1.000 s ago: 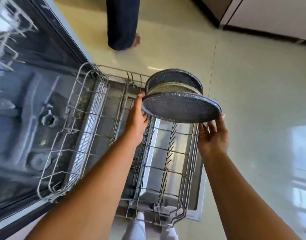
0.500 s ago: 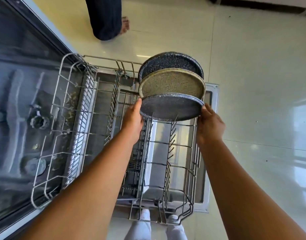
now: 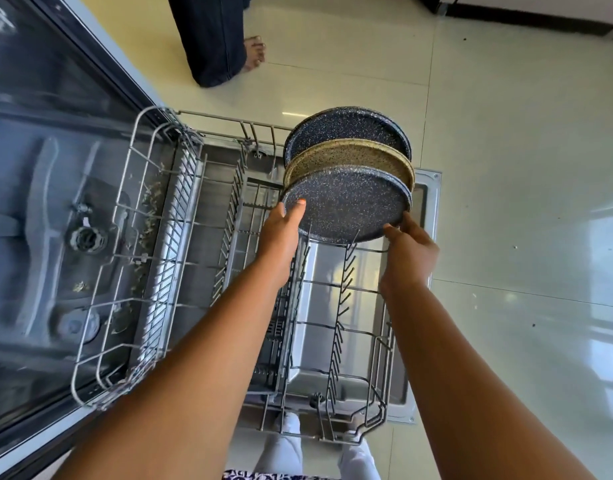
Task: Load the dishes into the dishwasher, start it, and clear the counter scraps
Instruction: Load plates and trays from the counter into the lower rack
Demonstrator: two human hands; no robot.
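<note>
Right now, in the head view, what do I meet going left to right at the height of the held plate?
tub → rack's left side → left hand → front plate → right hand → floor

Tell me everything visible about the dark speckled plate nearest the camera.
The nearest plate is round, dark blue-grey with pale speckles and a raised rim, perhaps glazed ceramic. It stands tilted, lower edge among the rack tines, before a tan plate. The left hand grips its left rim, thumb on the face; the right hand holds its right rim.
</note>
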